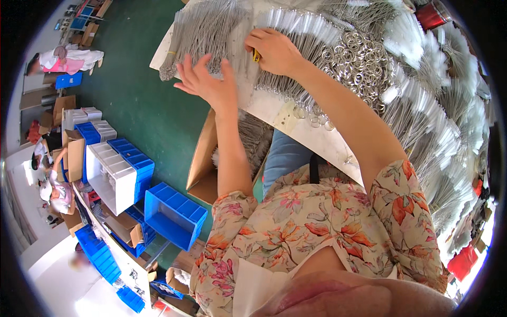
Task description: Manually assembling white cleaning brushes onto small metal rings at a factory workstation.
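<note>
My left hand (206, 82) is raised at the table's edge with its fingers spread, holding nothing. It is beside a bundle of thin wire-stemmed brushes (206, 26), whose lower end has a narrow yellow band round it. My right hand (274, 52) is closed above the table, with a small yellow thing (256, 55) showing at its fingers; its kind is mostly hidden. Next to this hand lies a row of wire brushes (303, 26) with white bristles. Some of their lower ends carry metal rings (315, 120). A heap of loose metal split rings (356, 63) lies to the right.
More white-bristled brushes (443, 132) are piled along the right side. A red can (433, 15) stands at the far right. Below the white table (274, 108), a cardboard box (203, 164) holds more brushes. Blue crates (177, 214) stand left on the green floor; other people are beyond.
</note>
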Motion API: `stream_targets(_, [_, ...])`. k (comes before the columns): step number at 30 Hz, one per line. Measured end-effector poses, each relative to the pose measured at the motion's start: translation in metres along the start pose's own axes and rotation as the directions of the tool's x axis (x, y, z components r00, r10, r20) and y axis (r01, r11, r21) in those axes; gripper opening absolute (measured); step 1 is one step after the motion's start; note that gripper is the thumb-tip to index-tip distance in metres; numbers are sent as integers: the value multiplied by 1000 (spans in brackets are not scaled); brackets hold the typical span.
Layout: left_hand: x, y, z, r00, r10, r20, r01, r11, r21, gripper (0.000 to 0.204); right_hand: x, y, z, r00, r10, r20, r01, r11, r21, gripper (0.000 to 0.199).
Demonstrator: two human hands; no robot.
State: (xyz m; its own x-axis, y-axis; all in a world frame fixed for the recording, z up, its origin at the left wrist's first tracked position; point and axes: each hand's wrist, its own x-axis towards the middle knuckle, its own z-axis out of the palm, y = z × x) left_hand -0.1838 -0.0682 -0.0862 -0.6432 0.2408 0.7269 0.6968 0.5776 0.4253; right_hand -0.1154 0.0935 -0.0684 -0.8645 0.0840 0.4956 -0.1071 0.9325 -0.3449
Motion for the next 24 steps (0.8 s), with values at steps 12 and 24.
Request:
stream_targets(12, [67,-11,45,864,298,406,-419,873,251,54,0,-2,3,997,21,-76,-24,999,-27,27])
stream_targets(24, [83,-35,36,797,97,596,-284,932,227,107,-1,0,4,998,-62,15,63,995,-82,24])
